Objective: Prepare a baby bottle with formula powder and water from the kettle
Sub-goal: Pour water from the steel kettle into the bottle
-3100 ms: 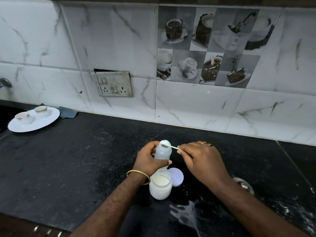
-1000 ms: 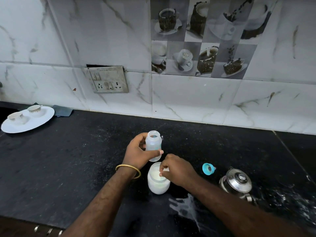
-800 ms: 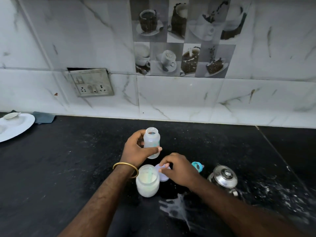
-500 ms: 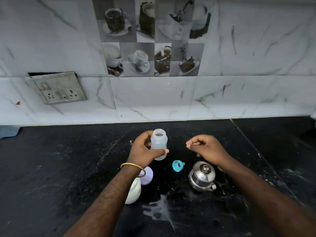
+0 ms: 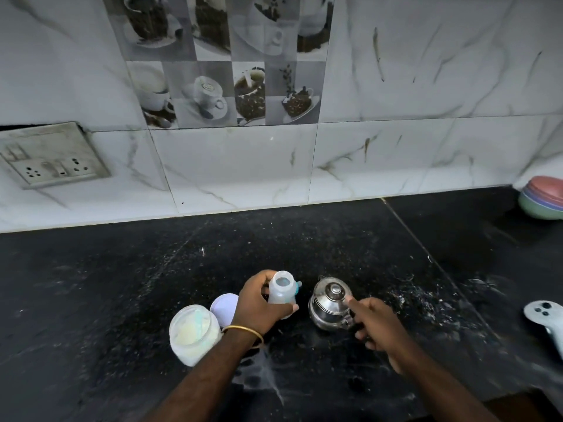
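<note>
Baby bottle (image 5: 281, 293) gripped upright in left hand (image 5: 259, 306), mouth open, no cap, held just above black countertop (image 5: 122, 284). Thumb on near side, fingers wrapped behind. Gold bangle (image 5: 243, 332) on that wrist. Steel kettle (image 5: 330, 303) just right of left hand, standing on counter, lid on. Right hand (image 5: 374, 325) at kettle's near right side, fingers curled at handle, index finger extended along kettle shoulder; firm grip or only touching — could not tell. Formula jar (image 5: 193, 333) left of and nearer than left hand, open, pale powder inside, scoop handle seemingly visible in it. Round jar lid (image 5: 224, 306) flat on counter, just left of left hand, touching or nearly touching jar. Bit of blue (image 5: 299, 284) seen behind bottle, too hidden to identify. White powder spill (image 5: 265, 379) between forearms. Stacked bowls (image 5: 543, 202) far right of right hand at wall; white controller (image 5: 547, 318) at right edge. Socket plate (image 5: 51, 156) on wall far left.
</note>
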A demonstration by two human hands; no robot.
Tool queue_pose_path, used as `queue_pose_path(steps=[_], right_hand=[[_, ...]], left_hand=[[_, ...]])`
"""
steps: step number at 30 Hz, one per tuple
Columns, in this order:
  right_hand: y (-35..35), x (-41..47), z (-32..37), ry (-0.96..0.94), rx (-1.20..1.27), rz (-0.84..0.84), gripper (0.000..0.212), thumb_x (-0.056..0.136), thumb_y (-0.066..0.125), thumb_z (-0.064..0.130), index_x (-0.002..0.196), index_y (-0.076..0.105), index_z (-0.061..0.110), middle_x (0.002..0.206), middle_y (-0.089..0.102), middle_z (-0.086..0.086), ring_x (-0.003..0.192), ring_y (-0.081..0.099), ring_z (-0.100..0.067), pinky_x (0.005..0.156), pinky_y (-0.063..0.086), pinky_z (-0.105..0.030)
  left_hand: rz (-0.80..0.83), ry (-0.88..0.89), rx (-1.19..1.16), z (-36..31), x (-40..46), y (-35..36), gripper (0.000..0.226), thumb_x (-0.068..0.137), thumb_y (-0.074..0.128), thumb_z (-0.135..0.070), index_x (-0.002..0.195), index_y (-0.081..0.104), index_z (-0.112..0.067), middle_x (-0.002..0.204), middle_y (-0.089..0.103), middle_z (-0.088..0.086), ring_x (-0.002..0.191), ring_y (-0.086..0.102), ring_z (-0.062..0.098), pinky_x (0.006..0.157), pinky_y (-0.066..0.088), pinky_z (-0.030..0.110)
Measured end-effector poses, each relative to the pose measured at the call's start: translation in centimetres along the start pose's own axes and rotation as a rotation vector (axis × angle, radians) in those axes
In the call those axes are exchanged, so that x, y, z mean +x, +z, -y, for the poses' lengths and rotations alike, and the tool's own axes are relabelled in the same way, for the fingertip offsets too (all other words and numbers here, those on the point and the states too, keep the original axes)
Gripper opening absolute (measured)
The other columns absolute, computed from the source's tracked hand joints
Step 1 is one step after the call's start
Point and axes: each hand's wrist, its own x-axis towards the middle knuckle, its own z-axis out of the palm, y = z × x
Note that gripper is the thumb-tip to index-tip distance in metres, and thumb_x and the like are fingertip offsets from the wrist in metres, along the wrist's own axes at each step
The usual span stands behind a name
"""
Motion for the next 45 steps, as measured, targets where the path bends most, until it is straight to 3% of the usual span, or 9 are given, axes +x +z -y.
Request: queue_pose_path(steps=[7,20,26,31,34,37,40,43,45], right_hand=[[0.6,-1.4,-1.6,0.054,0.023,0.122,0.043,0.094,0.057,0.055,0.100,0.063,0.013,0.099,0.073,-0.007,0.070,0.067,-0.014,0.062,0.053,-0.028],[1.6,-1.3,-1.8,0.083,0.127,0.112,0.038,0.098,0.054,0.050,0.093,0.066,0.014,0.091,0.073,-0.003,0.070,0.068,-0.016,0.063,0.054,-0.031],[1.4,-1.2,-1.8,0.062,0.090,0.122,0.038,0.098,0.054,0.050,0.089,0.065,0.014,0.091,0.074,-0.002,0.072,0.068,-0.016,0.063,0.055,-0.031],[1.0,-1.0,-1.6,0.016,0.007,0.140,0.037,0.100,0.052,0.047,0.085,0.065,0.015,0.089,0.075,-0.003,0.073,0.068,-0.015,0.064,0.054,-0.030],[0.5,-0.6,-1.5,0.015,-0.015,0.140,0.035,0.100,0.052,0.045,0.082,0.063,0.017,0.086,0.074,-0.002,0.072,0.067,-0.014,0.064,0.054,-0.030],[0.2,-0.3,-1.4,0.029,0.006,0.132,0.033,0.101,0.052,0.041,0.081,0.059,0.016,0.086,0.071,-0.004,0.072,0.065,-0.016,0.061,0.052,-0.029],[-0.1,0.1,-1.3,0.044,0.026,0.154,0.032,0.102,0.051,0.039,0.081,0.057,0.015,0.084,0.067,-0.005,0.071,0.065,-0.017,0.059,0.050,-0.028],[-0.7,0.6,-1.5,0.049,0.042,0.173,0.032,0.101,0.052,0.039,0.080,0.055,0.015,0.080,0.066,-0.004,0.069,0.067,-0.017,0.060,0.051,-0.028],[-1.1,1.0,-1.6,0.039,0.020,0.183,0.032,0.102,0.052,0.038,0.080,0.055,0.015,0.079,0.066,-0.004,0.068,0.067,-0.017,0.059,0.049,-0.028]], left_hand=[[0.016,-0.026,0.045,1.6,-0.3,0.7,0.052,0.051,0.093,-0.016,0.092,0.064,-0.029,0.095,0.070,-0.009,0.086,0.066,0.008,0.074,0.050,0.014],[0.151,-0.113,0.060,3.3,-0.7,2.2,0.059,0.051,0.090,-0.016,0.100,0.065,-0.035,0.107,0.069,-0.012,0.100,0.066,0.006,0.088,0.054,0.028],[0.263,-0.090,0.081,3.2,-0.4,2.1,0.059,0.060,0.087,-0.008,0.102,0.061,-0.039,0.108,0.066,-0.015,0.099,0.064,0.003,0.083,0.047,0.014],[0.277,-0.033,0.084,3.6,-0.9,2.1,0.091,0.055,0.079,-0.014,0.138,0.043,-0.027,0.139,0.049,-0.008,0.126,0.050,0.007,0.107,0.039,0.021],[0.128,-0.086,0.116,3.9,-2.0,2.8,0.121,0.039,0.089,-0.034,0.144,0.031,-0.025,0.137,0.034,-0.008,0.125,0.042,0.009,0.109,0.037,0.029],[0.007,-0.125,0.085,4.1,-2.8,3.7,0.099,0.035,0.094,-0.052,0.121,0.049,-0.030,0.120,0.050,-0.011,0.109,0.053,0.005,0.095,0.044,0.024],[0.014,-0.143,0.023,4.2,-2.6,3.7,0.062,0.048,0.094,-0.044,0.099,0.060,-0.032,0.101,0.067,-0.011,0.093,0.063,0.004,0.080,0.048,0.017],[0.086,-0.116,-0.001,4.4,-2.2,2.9,0.055,0.057,0.085,-0.036,0.107,0.060,-0.033,0.106,0.069,-0.013,0.097,0.064,0.000,0.087,0.048,0.023],[0.149,-0.083,0.012,4.6,-2.0,2.7,0.068,0.057,0.081,-0.035,0.120,0.054,-0.033,0.118,0.064,-0.013,0.108,0.061,0.000,0.098,0.048,0.030]])
